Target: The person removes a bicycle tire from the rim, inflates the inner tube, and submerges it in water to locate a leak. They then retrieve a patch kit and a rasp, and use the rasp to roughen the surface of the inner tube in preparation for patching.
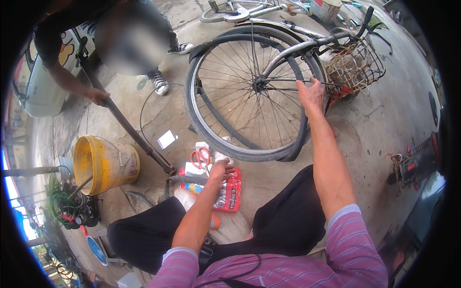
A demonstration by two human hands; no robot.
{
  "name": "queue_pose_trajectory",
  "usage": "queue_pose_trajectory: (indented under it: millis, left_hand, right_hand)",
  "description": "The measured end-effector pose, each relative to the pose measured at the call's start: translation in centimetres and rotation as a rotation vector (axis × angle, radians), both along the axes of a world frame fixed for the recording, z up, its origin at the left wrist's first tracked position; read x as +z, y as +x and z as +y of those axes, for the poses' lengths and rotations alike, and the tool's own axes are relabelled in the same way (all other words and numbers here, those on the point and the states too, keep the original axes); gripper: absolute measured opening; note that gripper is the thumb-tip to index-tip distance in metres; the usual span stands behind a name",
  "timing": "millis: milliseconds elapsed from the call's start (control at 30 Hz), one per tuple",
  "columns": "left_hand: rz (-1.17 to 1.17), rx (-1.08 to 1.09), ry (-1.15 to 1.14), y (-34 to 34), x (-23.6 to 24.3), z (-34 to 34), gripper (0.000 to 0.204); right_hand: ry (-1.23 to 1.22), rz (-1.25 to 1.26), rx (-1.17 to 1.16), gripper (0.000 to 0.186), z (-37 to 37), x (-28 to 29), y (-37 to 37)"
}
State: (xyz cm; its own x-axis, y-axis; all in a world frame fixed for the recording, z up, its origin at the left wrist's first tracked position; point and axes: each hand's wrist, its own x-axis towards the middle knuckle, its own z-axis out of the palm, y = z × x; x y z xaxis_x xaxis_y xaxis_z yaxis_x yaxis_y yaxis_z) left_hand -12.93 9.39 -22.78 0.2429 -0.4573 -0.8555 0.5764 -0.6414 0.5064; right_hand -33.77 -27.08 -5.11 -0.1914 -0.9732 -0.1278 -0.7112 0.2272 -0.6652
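Note:
A bicycle wheel [194, 115] with thin spokes stands in front of me, and a dark inner tube [303, 126] hangs loose around and across it. My right hand [313, 97] is at the wheel's right side, thumb and fingers closed on the tube beside the rim. My left hand [221, 172] hovers over a red packet [234, 196] on the ground, its fingers apart and nothing visible in them. Scissors with orange handles [200, 156] lie on silver and white wrapping just beyond that hand. A dark rubber strip [186, 179] is beside my left wrist.
Left, another person's hand [97, 96] grips a long dark pole [129, 127] slanting down toward the packet. A yellow bucket [122, 165] stands nearby, with a coiled green hose [62, 201] beside it. A rusty wire basket [357, 69] is on the bicycle's right; machinery [410, 165] sits farther right.

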Motion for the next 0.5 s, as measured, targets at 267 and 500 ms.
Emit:
queue_pose_trajectory:
  millis: [267, 500]
  left_hand:
    - [-0.198, -0.419, -0.231, -4.5, -3.9, -1.5, 0.059]
    - [-0.564, -0.935, -0.402, -9.1, -4.3, -5.5, 0.079]
  right_hand:
    - [0.025, 0.040, 0.146, 0.080, 0.0, -0.9, 0.1]
    - [0.008, 0.050, 0.267, 0.071, 1.8, 1.9, 2.2]
